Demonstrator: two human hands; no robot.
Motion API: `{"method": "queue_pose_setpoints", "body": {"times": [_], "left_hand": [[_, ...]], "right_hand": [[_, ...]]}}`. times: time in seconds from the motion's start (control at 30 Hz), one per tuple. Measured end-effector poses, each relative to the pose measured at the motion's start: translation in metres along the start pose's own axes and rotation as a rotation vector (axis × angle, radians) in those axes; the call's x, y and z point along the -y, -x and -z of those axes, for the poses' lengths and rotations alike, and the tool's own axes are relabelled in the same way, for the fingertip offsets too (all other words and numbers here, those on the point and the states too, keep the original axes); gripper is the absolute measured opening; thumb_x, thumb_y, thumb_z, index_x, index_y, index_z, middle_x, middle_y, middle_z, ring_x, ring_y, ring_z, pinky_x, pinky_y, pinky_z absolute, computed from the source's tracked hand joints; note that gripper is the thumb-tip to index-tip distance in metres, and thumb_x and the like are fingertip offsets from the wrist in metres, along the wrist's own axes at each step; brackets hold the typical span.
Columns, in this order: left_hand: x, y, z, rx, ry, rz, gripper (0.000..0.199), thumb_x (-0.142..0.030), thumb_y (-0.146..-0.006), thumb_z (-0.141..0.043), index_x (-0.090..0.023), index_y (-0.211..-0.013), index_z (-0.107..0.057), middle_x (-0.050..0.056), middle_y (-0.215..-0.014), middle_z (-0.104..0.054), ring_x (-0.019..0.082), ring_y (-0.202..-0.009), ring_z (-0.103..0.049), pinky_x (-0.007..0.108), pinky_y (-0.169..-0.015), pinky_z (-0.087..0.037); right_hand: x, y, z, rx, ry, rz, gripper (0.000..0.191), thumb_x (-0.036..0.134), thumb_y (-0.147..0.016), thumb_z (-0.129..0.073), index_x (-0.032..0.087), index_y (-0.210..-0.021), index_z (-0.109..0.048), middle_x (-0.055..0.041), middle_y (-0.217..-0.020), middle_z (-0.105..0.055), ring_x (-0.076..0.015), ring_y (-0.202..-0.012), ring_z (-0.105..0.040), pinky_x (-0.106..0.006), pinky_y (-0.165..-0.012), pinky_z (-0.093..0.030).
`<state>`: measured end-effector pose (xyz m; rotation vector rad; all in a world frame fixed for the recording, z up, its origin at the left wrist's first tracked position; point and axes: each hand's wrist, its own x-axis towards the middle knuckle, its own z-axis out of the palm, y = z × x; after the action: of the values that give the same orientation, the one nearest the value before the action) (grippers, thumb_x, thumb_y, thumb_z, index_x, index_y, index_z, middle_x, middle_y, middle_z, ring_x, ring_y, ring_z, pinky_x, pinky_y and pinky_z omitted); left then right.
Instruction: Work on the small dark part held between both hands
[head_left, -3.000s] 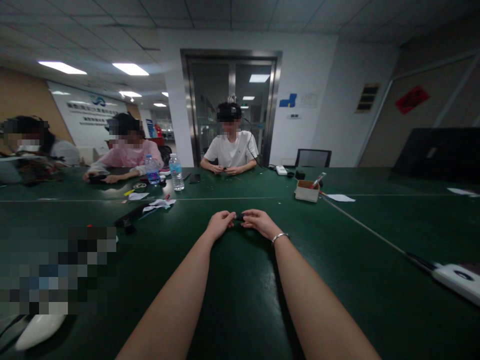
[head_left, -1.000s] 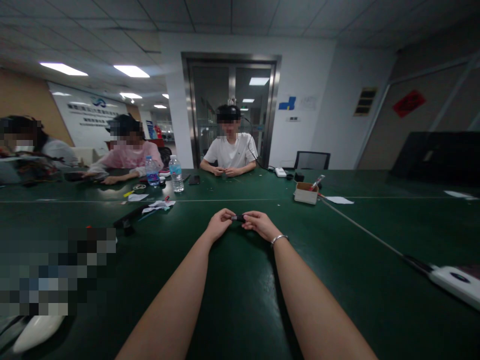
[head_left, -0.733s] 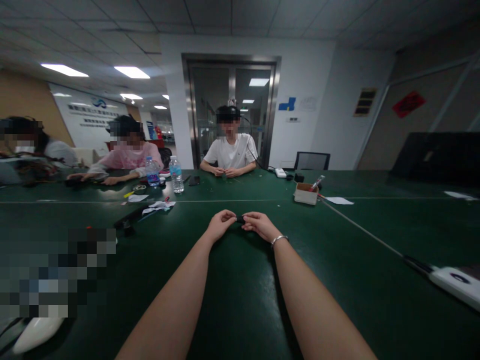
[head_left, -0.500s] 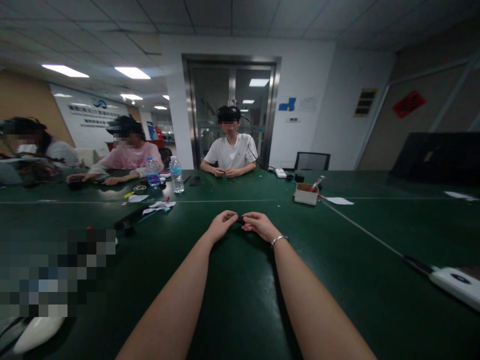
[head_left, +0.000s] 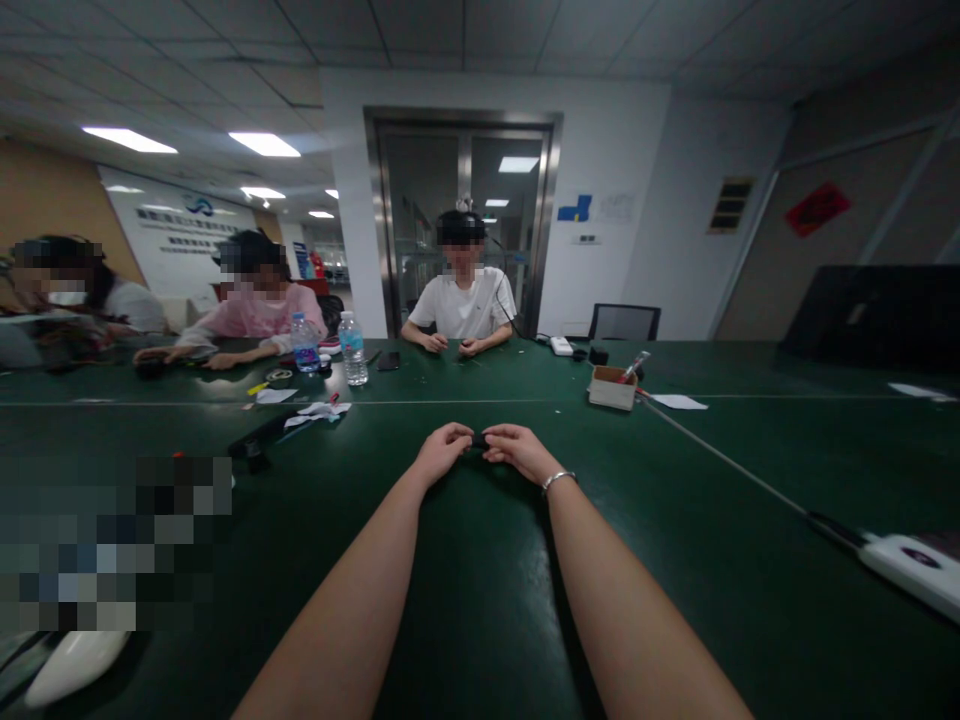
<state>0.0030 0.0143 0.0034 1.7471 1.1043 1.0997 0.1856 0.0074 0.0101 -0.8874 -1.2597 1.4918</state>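
Note:
A small black object (head_left: 478, 440) is pinched between my two hands, just above the green table (head_left: 480, 600); its kind is too small to make out. My left hand (head_left: 445, 449) grips its left end with thumb and fingers closed. On the other end, my right hand (head_left: 519, 450) holds it between thumb and fingertips, with a silver bracelet (head_left: 559, 482) round the wrist. The fingers cover much of the object.
A small cardboard box (head_left: 612, 388) with a pen-like item stands ahead right, near white paper (head_left: 679, 402). Water bottles (head_left: 353, 348), crumpled tissue (head_left: 319, 412) and a black item (head_left: 255, 455) lie left. A white power strip (head_left: 915, 570) is far right. Several people sit around the table.
My hands stay almost in place around the small black object. Across the table, the person in white has moved their hands slightly apart.

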Motion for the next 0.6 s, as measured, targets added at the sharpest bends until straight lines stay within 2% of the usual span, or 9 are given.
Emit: {"method": "queue_pose_setpoints", "body": {"times": [0.1,0.43,0.6], "left_hand": [[0.0020,-0.0014,0.0002,0.017,-0.025,0.014,0.033,-0.040,-0.081,-0.047,-0.014,-0.096,-0.061,0.005,-0.079,-0.063,0.014,-0.070,-0.057,0.025,-0.064,-0.043],[0.0018,0.0002,-0.0007,-0.025,-0.005,-0.052,0.028,-0.035,-0.077,-0.056,-0.016,-0.095,-0.063,0.007,-0.092,-0.065,0.016,-0.081,-0.059,0.027,-0.073,-0.044],[0.0006,0.0007,-0.0009,-0.029,-0.018,-0.021,0.032,-0.040,-0.080,-0.049,-0.015,-0.095,-0.063,0.005,-0.081,-0.064,0.014,-0.069,-0.057,0.025,-0.064,-0.043]], "right_hand": [[-0.0003,-0.0001,-0.0002,0.001,0.002,-0.002,0.018,0.007,-0.075,-0.064,0.008,-0.092,-0.061,-0.0070,-0.070,-0.068,-0.0117,-0.057,-0.067,-0.017,-0.055,-0.055],[-0.0023,-0.0006,0.0008,0.015,0.005,0.018,0.019,0.009,-0.074,-0.067,0.008,-0.092,-0.062,-0.0076,-0.072,-0.069,-0.0118,-0.058,-0.067,-0.018,-0.057,-0.056],[-0.0019,-0.0009,0.0009,0.011,0.012,0.008,0.020,0.008,-0.074,-0.067,0.008,-0.093,-0.061,-0.0078,-0.071,-0.068,-0.0121,-0.058,-0.067,-0.018,-0.057,-0.055]]}}
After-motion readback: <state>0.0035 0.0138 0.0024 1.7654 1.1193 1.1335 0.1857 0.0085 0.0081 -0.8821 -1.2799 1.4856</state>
